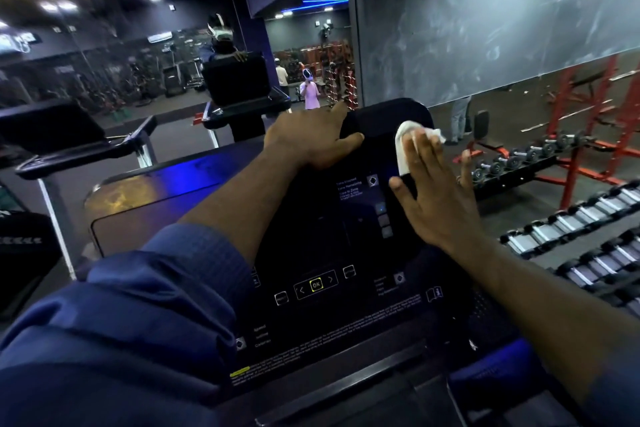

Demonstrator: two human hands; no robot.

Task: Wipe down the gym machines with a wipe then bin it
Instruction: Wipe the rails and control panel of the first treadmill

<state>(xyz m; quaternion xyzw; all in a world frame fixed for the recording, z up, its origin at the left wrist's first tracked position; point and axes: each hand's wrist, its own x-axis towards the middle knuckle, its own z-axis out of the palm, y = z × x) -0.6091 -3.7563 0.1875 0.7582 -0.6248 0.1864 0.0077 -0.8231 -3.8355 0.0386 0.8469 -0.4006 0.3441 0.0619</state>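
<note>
Closest in, at the near edge of the console [311,236]: blue sleeve [121,305] of the left arm draped over the lower left corner, then the OK button [316,284] row and a block of small print. Probably due a pass with the wipe too.

Up the console's right side: right hand [436,198], fingers straight and spread, pressing the white wipe [407,146] flat against the glossy face near the top right corner. Not curled round it at all, just pinning it under the fingertips. Wipe bunched a bit, poking out past them.

Over the console's top edge: left hand [308,139] hooked on, fingers curled behind, thumb on the front. Decent brace against the push.

For the stroke itself: press light and even, work down in overlapping passes toward the button row, and go easy over the touch keys on the right strip. Smart to lift the left arm off that lower corner before doing that side. Refold the wipe once grubby.

Beyond the console, off to its right: dumbbell rack [519,156]. Off to its left: another treadmill [69,135]. No bin in sight anywhere.
</note>
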